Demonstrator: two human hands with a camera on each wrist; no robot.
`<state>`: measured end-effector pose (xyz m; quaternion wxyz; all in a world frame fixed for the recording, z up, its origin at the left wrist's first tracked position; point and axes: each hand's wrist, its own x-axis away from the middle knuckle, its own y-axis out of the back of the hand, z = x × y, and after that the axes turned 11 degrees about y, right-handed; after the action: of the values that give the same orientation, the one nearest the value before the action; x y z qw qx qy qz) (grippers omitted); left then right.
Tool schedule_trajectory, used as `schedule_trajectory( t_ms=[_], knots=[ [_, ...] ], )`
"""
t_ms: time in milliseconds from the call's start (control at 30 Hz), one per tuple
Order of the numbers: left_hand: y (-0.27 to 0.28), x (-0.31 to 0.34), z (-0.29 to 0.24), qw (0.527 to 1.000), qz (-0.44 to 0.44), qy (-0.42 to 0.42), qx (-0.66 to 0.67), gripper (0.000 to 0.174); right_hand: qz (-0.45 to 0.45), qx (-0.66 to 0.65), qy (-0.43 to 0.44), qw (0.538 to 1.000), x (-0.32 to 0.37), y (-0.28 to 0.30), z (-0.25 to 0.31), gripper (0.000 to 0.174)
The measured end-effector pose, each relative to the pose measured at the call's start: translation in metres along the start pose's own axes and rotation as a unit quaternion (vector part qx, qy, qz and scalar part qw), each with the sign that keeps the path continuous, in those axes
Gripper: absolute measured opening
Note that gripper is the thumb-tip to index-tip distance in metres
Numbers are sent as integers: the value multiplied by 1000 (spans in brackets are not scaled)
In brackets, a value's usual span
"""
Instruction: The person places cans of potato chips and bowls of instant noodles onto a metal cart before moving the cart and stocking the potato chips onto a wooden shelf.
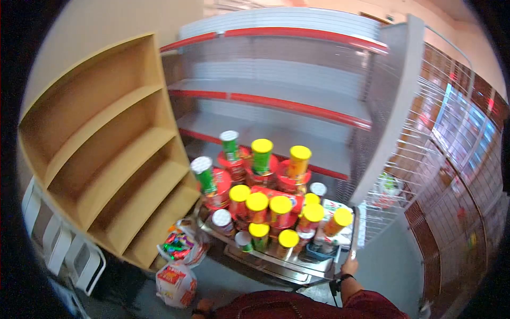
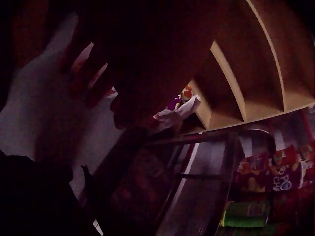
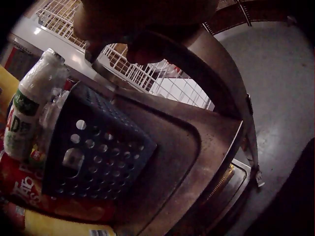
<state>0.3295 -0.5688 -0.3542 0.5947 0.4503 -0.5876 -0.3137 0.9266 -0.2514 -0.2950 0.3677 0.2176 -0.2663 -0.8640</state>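
Observation:
My right hand [image 1: 349,267] grips the metal handle [image 3: 221,73] of a trolley [image 1: 276,272] at its near right corner. The trolley bears several canisters [image 1: 280,206] with yellow or white lids, some standing on red tubs [image 1: 217,192] at the back. Near that handle sits a dark blue perforated basket [image 3: 103,147], with a white bottle [image 3: 28,101] beside it in the right wrist view. My left hand [image 1: 204,306] hangs low at the bottom edge of the head view, its fingers [image 2: 78,78] loose and holding nothing in the dark left wrist view.
Behind the trolley stands a shelving unit [image 1: 297,101] with red edge strips, and left of it a wooden bookcase [image 1: 106,196]. Two filled plastic bags [image 1: 176,284] lie on the floor at the left. A white wire rack [image 1: 396,204] rises at the right, beside grey floor [image 1: 393,260].

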Motion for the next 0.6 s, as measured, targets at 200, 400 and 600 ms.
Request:
schedule_trajectory(
  t_ms=[200,400,600],
  knots=[
    [53,-47,-13,997,32,-58,-34,53,49,25,-56,997,18,37,67,66],
    [79,-72,-30,996,49,-65,-40,52,81,-13,-88,993,18,43,78,64],
    [88,-78,-32,995,73,-51,-52,52,21,-24,16,999,20,27,52,61]
  ],
)
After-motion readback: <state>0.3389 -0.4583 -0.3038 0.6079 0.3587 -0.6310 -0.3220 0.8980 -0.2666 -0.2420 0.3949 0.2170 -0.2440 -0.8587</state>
